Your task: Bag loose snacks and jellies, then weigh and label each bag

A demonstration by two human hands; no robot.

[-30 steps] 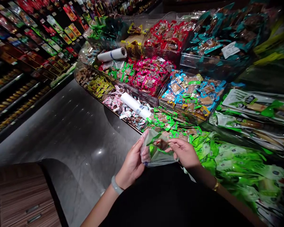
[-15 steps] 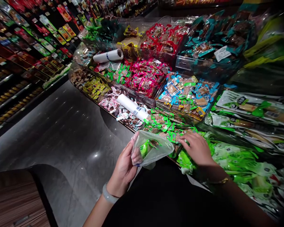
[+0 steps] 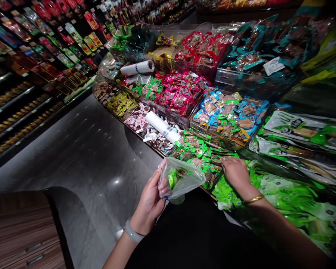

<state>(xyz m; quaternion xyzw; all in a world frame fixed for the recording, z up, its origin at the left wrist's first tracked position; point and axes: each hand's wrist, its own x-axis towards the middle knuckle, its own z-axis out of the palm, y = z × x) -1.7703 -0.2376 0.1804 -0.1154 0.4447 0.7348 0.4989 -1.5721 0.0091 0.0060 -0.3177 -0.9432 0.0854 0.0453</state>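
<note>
The snack display (image 3: 184, 123) spreads across most of your view, tiered bins of wrapped sweets in pink, blue and red, with the green-wrapped packets (image 3: 201, 149) heaped in the nearest bin, right in front of you. Two rolls of plastic bags (image 3: 162, 127) lie on the stock, one close by and one further back.

Your left hand (image 3: 151, 201) is closed on the clear plastic bag (image 3: 182, 179), pinching it at the rim so the mouth faces the bin; a few green packets already sit inside. Hold that rim wide and level, close beside the bin edge, so what you drop lands inside and not on the floor (image 3: 86, 157).

Your right hand (image 3: 235, 172) lies palm down on the green heap, fingers curled among the packets; you cannot tell from here whether it has one pinched yet. Gather only a few at a time, since the slick wrappers will likely slip from a full fist, and lift clear of the pile before crossing to the bag.
</note>
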